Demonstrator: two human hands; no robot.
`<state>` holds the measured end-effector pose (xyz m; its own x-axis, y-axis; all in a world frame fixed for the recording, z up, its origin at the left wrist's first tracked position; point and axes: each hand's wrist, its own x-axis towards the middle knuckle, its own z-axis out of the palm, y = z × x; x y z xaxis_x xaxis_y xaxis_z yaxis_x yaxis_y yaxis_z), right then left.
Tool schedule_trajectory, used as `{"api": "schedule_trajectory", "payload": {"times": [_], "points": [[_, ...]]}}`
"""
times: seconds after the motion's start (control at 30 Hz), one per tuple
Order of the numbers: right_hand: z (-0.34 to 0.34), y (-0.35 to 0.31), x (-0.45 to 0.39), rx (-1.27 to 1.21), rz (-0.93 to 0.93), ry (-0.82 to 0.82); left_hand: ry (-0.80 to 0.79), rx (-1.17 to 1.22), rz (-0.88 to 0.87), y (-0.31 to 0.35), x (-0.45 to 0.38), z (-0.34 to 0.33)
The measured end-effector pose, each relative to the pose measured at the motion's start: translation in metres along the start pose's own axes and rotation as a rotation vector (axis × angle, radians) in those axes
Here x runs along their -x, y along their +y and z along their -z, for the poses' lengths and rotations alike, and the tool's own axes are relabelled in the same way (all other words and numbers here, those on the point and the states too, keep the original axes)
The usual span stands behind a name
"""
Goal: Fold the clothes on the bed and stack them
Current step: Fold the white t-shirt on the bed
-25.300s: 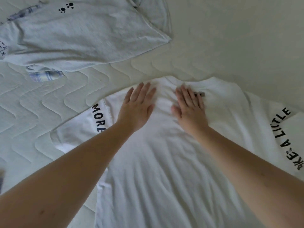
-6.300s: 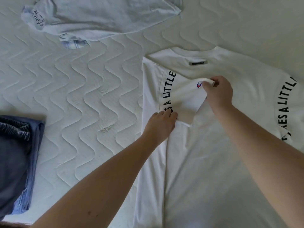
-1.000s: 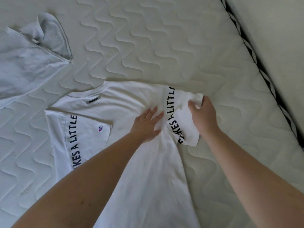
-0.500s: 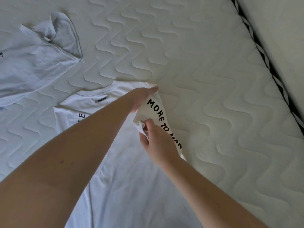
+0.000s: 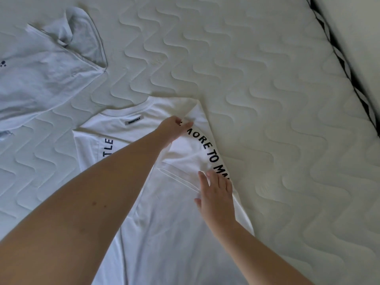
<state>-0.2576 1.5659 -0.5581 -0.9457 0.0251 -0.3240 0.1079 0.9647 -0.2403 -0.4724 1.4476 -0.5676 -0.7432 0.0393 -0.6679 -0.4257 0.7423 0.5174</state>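
Covering nearly the whole view, the bed point(image 5: 257, 83) shows a pale quilted mattress surface with wavy stitching; its black-and-white patterned edge trim point(image 5: 345, 64) runs diagonally far out beyond the right hand, at the upper right.

White T-shirt point(image 5: 164, 223): lies flat on the bed under both hands, neck away from the person. Both sleeves are folded inward onto the body. Black lettering on the right-side sleeve point(image 5: 197, 153) reads "MORE TO MA", curving between the two hands. Letters "TLE" show on the other folded sleeve point(image 5: 96, 149), left of the left forearm. A small grey label point(image 5: 134, 121) sits below the collar, just left of the left hand.

Grey garment point(image 5: 41, 70): spread unfolded, well apart from both hands toward the upper left, with small dark dots at its left edge.

Left hand point(image 5: 171, 130): reaches across to the top of the folded right-side sleeve, fingers extended, fingertips touching the fabric beside the lettering. Whether it pinches cloth cannot be told.

Right hand point(image 5: 216, 194): flat, fingers straight and slightly spread, pressing on the lower end of that sleeve at the shirt's right edge; it holds nothing.
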Motion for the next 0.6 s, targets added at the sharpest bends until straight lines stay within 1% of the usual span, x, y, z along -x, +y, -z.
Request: {"api": "schedule_trajectory", "payload": {"times": [0.07, 0.13, 0.17, 0.23, 0.3, 0.43, 0.53, 0.6], "points": [[-0.007, 0.004, 0.0, 0.056, 0.016, 0.088, -0.134, 0.018, 0.022, -0.016, 0.008, 0.002], [-0.011, 0.007, -0.002, 0.087, 0.04, 0.117, -0.254, 0.023, -0.037, -0.03, 0.016, 0.002], [-0.012, 0.008, -0.003, 0.112, 0.055, 0.121, -0.27, 0.021, -0.062, -0.035, 0.017, 0.001], [-0.009, 0.01, -0.006, 0.165, 0.095, 0.147, -0.217, 0.016, -0.078, -0.041, 0.021, 0.001], [-0.005, 0.011, -0.008, 0.151, 0.142, 0.206, -0.129, 0.024, -0.094, -0.042, 0.024, 0.003], [0.003, 0.003, -0.008, -0.047, 0.182, 0.355, 0.001, 0.122, -0.107, -0.037, 0.036, 0.007], [0.007, -0.018, -0.008, -0.175, 0.192, 0.381, 0.125, 0.021, -0.182, -0.037, 0.039, 0.016], [0.007, -0.032, -0.008, -0.223, 0.199, 0.382, 0.164, -0.02, -0.2, -0.04, 0.04, 0.025]]}}
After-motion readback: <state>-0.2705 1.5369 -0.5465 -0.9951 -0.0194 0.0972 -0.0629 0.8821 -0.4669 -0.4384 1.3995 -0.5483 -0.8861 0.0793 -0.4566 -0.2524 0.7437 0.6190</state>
